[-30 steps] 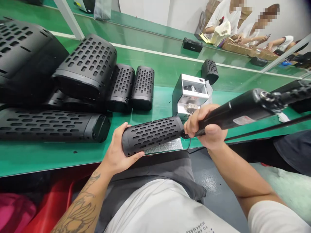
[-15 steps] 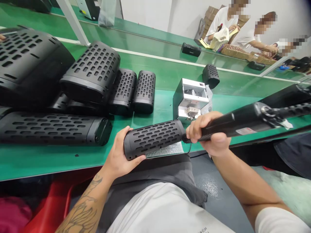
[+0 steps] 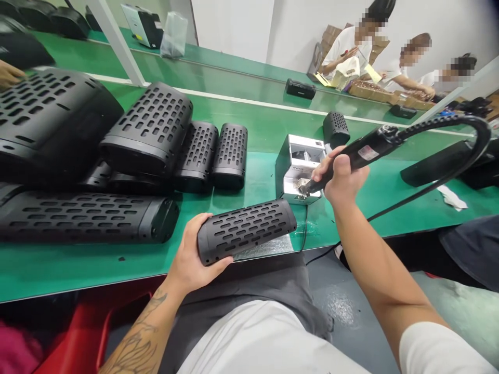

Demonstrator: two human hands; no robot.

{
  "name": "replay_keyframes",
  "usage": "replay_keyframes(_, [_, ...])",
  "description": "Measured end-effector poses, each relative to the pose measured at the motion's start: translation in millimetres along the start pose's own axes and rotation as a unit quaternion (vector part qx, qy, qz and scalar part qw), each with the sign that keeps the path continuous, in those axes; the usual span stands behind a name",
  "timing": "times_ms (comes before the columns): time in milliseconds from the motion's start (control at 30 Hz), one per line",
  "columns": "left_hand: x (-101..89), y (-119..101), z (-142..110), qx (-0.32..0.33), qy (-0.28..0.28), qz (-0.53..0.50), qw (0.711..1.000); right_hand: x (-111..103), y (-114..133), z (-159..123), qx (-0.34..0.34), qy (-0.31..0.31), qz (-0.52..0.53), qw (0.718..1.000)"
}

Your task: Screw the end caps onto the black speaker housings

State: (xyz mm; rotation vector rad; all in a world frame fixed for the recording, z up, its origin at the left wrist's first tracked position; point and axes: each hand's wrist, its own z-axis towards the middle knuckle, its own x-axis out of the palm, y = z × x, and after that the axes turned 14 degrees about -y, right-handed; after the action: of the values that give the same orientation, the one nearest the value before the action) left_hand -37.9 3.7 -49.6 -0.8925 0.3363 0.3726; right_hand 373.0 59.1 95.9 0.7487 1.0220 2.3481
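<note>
My left hand [image 3: 194,254] is wrapped round the near end of a black slotted speaker housing [image 3: 249,228], which lies tilted at the bench's front edge. In my right hand [image 3: 345,179] is a black corded electric screwdriver [image 3: 370,148], its thick cable looping off to the right. The screwdriver's tip points down-left and meets the metal outlet of a white and grey screw feeder [image 3: 302,166]. Whether a screw sits on the tip is too small to tell.
Several black slotted housings [image 3: 150,127] are stacked on the left of the green bench [image 3: 156,265]. Another housing [image 3: 336,128] stands behind the feeder. A white scrap [image 3: 452,197] lies at right. Co-workers sit across the bench; another person's hand [image 3: 10,75] shows far left.
My right hand has swung the screwdriver away from the housing's far end, up and back to the screw feeder. My left hand keeps its hold on the housing.
</note>
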Motion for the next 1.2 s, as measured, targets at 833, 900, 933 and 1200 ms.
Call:
replay_keyframes(833, [3.7, -2, 0, 0.002, 0.018, -0.010, 1.000, 52, 111, -106, 0.106, 0.226, 0.210, 0.945])
replay_keyframes(900, [3.6, -1, 0, 0.003, 0.023, -0.014, 1.000, 60, 97, -113, 0.107, 0.223, 0.226, 0.942])
replay_keyframes(933, [3.5, -1, 0, 0.005, 0.023, -0.016, 1.000, 62, 93, -115, 0.114, 0.219, 0.228, 0.942])
replay_keyframes(1200, [7.1, -2, 1, 0.023, 0.021, -0.011, 0.999, 65, 96, -118, 0.192, 0.196, 0.164, 0.948])
